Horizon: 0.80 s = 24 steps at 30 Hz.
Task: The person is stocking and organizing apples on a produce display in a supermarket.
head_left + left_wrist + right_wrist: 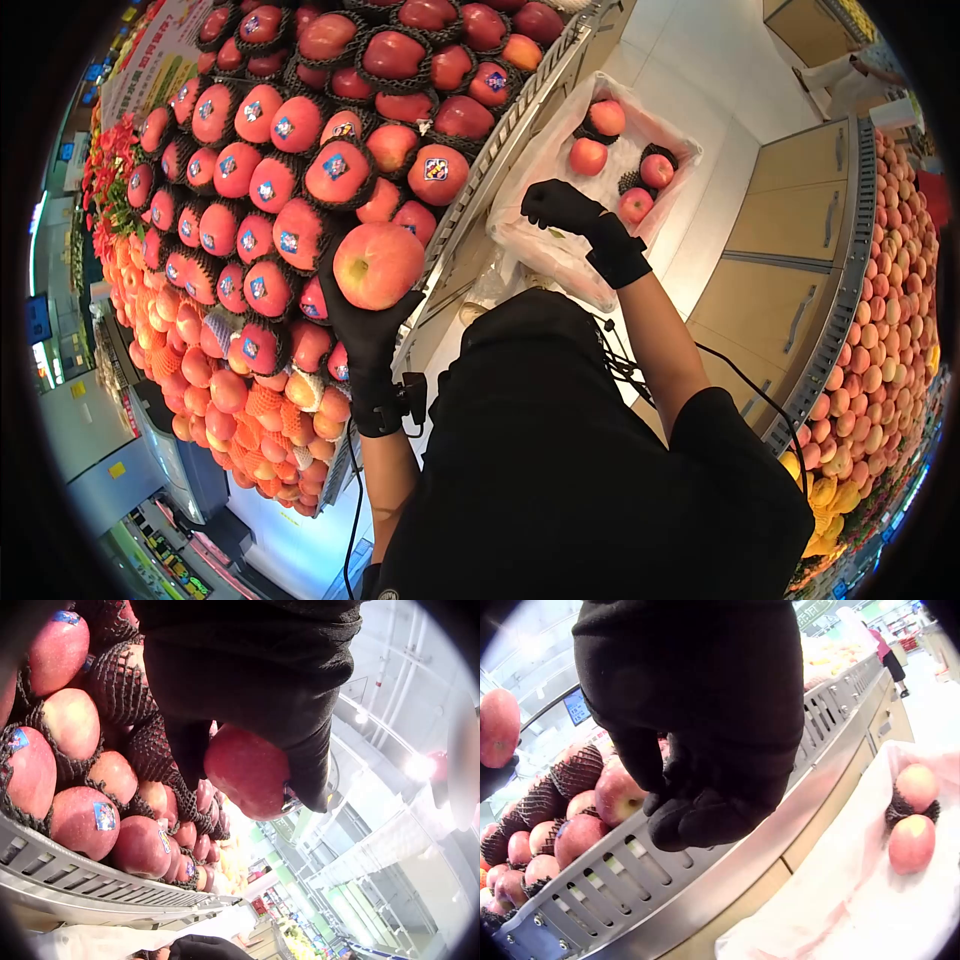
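A large red apple (378,265) is gripped in my black-gloved left hand (368,335), just over the edge of the apple display. In the left wrist view the thumb and fingers curve round this apple (247,771), with a small sticker showing near a fingertip. My right hand (566,208), also in a black glove, is held above the near end of a lined box (530,235). Its fingers are curled in toward the thumb, and nothing shows between them in the right wrist view (697,772).
Stickered apples (272,190) in black foam nets fill the sloping stand behind a slotted metal rail (500,135). Several apples (588,156) lie in the box, some on dark nets. Across the aisle, peach-like fruit (880,300) is heaped above cabinets (770,300). A cable (745,375) runs by my right arm.
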{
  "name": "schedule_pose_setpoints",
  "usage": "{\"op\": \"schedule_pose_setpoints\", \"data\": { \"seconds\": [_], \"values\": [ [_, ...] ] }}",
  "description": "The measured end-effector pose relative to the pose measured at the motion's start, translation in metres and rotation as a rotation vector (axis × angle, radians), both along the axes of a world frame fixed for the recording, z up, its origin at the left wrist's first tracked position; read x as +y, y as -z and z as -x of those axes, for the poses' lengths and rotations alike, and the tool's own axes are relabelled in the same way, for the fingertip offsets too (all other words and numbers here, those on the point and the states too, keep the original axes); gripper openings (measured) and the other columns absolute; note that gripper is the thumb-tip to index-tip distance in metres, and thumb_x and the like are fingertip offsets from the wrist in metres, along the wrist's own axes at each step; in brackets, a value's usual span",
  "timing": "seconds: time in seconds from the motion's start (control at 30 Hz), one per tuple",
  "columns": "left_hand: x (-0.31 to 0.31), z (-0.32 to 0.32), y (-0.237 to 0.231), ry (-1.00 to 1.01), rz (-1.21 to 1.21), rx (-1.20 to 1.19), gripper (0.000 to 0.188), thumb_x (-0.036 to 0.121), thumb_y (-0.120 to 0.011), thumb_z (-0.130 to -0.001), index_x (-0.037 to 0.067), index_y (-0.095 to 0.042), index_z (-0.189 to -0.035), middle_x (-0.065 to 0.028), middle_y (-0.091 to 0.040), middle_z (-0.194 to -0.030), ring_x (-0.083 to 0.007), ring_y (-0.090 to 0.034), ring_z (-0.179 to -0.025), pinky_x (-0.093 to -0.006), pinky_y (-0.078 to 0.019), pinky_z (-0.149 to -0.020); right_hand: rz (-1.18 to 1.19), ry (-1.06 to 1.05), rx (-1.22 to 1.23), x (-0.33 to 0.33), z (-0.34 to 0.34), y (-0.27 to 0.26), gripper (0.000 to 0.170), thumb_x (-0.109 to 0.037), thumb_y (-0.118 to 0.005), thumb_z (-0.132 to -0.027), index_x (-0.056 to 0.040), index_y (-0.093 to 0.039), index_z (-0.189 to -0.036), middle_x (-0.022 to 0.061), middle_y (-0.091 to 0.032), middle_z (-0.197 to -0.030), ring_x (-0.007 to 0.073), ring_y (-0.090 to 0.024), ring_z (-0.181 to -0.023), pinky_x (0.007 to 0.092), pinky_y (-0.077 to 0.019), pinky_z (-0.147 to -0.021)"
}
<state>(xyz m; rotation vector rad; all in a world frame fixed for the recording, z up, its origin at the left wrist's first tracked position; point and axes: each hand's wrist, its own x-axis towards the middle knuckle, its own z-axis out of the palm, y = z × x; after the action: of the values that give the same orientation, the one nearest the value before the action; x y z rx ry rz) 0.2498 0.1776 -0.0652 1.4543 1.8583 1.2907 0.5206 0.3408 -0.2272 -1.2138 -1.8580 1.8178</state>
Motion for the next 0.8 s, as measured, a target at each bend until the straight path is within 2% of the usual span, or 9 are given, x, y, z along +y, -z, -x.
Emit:
{"op": "schedule_pose_setpoints", "data": {
  "seconds": [0.07, 0.17, 0.2, 0.3, 0.37, 0.53, 0.63, 0.67, 0.8],
  "values": [
    [0.002, -0.005, 0.001, 0.014, 0.03, 0.03, 0.098, 0.012, -0.091, -0.055, 0.004, -0.037, -0.137, -0.0116, -0.049, -0.131, -0.0243, -0.049, -0.12, -0.0391, -0.0407, -0.104, -0.067, 0.021, -0.046, -0.002, -0.015, 0.028, 0.01, -0.009, -0.063, -0.079, -0.0007, -0.065, -0.085, 0.0089, -0.068, -0.081, 0.0175, -0.065, -0.069, 0.0317, -0.0516, -0.063],
    [0.005, -0.014, 0.006, 0.011, 0.049, -0.006, 0.1, 0.011, -0.091, -0.054, 0.004, -0.036, -0.138, -0.0111, -0.047, -0.133, -0.0241, -0.048, -0.122, -0.0391, -0.04, -0.105, -0.252, 0.061, -0.153, -0.007, -0.038, 0.062, 0.013, -0.013, -0.061, -0.08, -0.0018, -0.065, -0.087, 0.0121, -0.068, -0.082, 0.0239, -0.065, -0.073, 0.0351, -0.0514, -0.069],
    [0.005, -0.016, 0.009, 0.009, 0.049, -0.003, 0.101, 0.011, -0.091, -0.054, 0.004, -0.036, -0.139, -0.011, -0.047, -0.134, -0.0241, -0.048, -0.122, -0.039, -0.0398, -0.105, -0.295, 0.09, -0.244, -0.007, -0.043, 0.079, 0.018, -0.019, -0.06, -0.081, -0.0033, -0.065, -0.088, 0.0152, -0.067, -0.084, 0.0302, -0.064, -0.077, 0.038, -0.0502, -0.073],
    [0.004, -0.014, 0.025, -0.003, 0.075, 0.008, 0.101, 0.01, -0.089, -0.053, 0.003, -0.036, -0.138, -0.0116, -0.047, -0.133, -0.0245, -0.047, -0.122, -0.0391, -0.0385, -0.105, -0.211, 0.115, -0.347, -0.01, -0.061, 0.1, 0.019, -0.015, -0.062, -0.079, -0.0022, -0.067, -0.093, 0.011, -0.069, -0.086, 0.0235, -0.065, -0.078, 0.0349, -0.0511, -0.076],
    [0.007, -0.027, 0.018, -0.004, 0.105, -0.05, 0.103, 0.008, -0.089, -0.053, 0.005, -0.035, -0.14, -0.011, -0.046, -0.135, -0.025, -0.047, -0.123, -0.0392, -0.039, -0.106, -0.189, 0.168, -0.346, -0.015, -0.072, 0.112, 0.023, -0.019, -0.061, -0.082, -0.0018, -0.068, -0.095, 0.014, -0.069, -0.09, 0.0276, -0.066, -0.084, 0.0374, -0.051, -0.079],
    [0.007, -0.024, 0.044, 0.008, 0.083, 0.091, 0.102, 0.008, -0.087, -0.054, 0.002, -0.033, -0.141, -0.0127, -0.046, -0.135, -0.0253, -0.046, -0.124, -0.0395, -0.0357, -0.108, -0.358, 0.267, -0.484, -0.024, -0.095, 0.166, 0.035, -0.025, -0.064, -0.082, 0.0006, -0.066, -0.106, 0.0192, -0.068, -0.102, 0.0345, -0.064, -0.096, 0.0406, -0.0508, -0.086],
    [0.011, -0.035, 0.041, 0.03, 0.102, 0.15, 0.104, 0.009, -0.086, -0.054, 0.002, -0.031, -0.142, -0.0133, -0.044, -0.138, -0.0259, -0.045, -0.126, -0.0399, -0.0353, -0.108, -0.359, 0.461, -0.517, -0.026, -0.108, 0.188, 0.035, -0.026, -0.066, -0.076, 0.0001, -0.065, -0.1, 0.0278, -0.064, -0.098, 0.0418, -0.063, -0.092, 0.0459, -0.0525, -0.081],
    [0.012, -0.041, 0.036, 0.025, 0.124, 0.108, 0.105, 0.008, -0.087, -0.053, 0.003, -0.031, -0.142, -0.0127, -0.044, -0.137, -0.0257, -0.046, -0.125, -0.0394, -0.0367, -0.107, -0.371, 0.475, -0.536, -0.024, -0.115, 0.193, 0.04, -0.026, -0.067, -0.075, 0.0002, -0.062, -0.105, 0.0305, -0.062, -0.098, 0.0423, -0.063, -0.092, 0.0472, -0.0524, -0.081],
    [0.017, -0.058, 0.023, 0.018, 0.176, 0.034, 0.107, 0.006, -0.089, -0.05, 0.005, -0.031, -0.141, -0.0116, -0.044, -0.135, -0.0254, -0.046, -0.123, -0.0384, -0.0397, -0.104, -0.394, 0.537, -0.761, -0.006, -0.137, 0.198, 0.027, -0.017, -0.064, -0.073, -0.0022, -0.058, -0.095, 0.0257, -0.059, -0.097, 0.0442, -0.06, -0.091, 0.0529, -0.0496, -0.08]
  ]
}}
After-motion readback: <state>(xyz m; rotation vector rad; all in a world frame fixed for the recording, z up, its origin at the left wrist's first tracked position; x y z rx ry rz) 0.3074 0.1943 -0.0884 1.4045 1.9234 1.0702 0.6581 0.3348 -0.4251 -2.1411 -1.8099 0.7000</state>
